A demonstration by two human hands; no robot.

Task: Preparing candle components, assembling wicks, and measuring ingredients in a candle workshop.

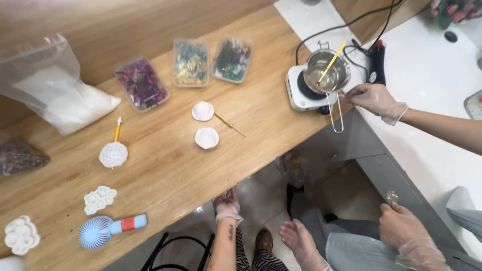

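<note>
A big clear plastic bag (55, 85) of white powder or flakes lies at the far left of the wooden counter (165, 165), its open top crumpled and standing up toward the wall. Just below it, at the left edge, a smaller clear bag (20, 156) holds dark brownish bits and is cut off by the frame. Along the back of the counter three clear rectangular plastic tubs stand side by side: the left tub (142, 84) holds purple and pink dried petals, the middle tub (191, 62) holds yellow and blue-green dried flowers, and the right tub (232, 58) holds dark green and purple ones. No signs or screens show.
</note>
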